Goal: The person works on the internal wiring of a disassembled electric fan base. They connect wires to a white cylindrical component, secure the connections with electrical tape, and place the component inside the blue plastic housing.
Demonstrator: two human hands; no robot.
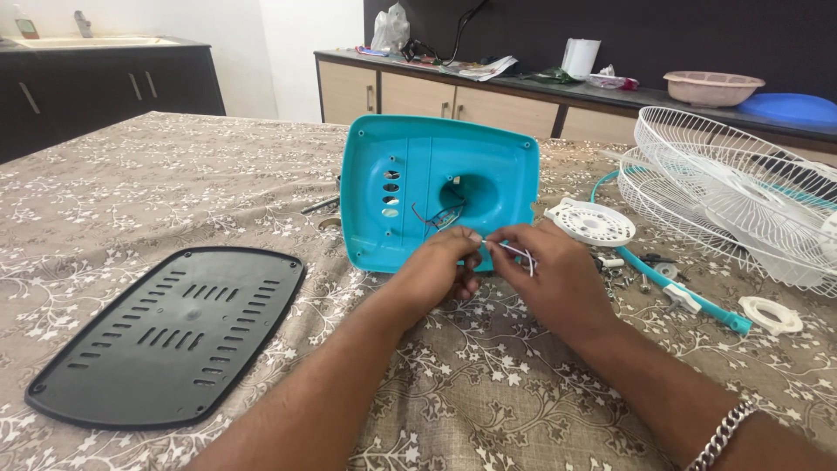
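Note:
A turquoise plastic fan base [410,196] stands tilted on the table, its hollow underside facing me, with thin wires [438,218] coming out of a hole in its middle. My left hand [443,266] pinches the wires just below that hole. My right hand [551,277] is beside it and holds a thin white wire [521,255] between its fingertips. The two hands nearly touch at the fingertips. A metal chain bracelet [725,433] is on my right wrist.
A black slotted base plate [170,336] lies at the left on the floral tablecloth [174,183]. White wire fan guards [737,187], a white round part [591,221], a turquoise ring [689,292], a white ring [772,314] and small screws lie at the right. A cluttered counter [558,87] runs behind.

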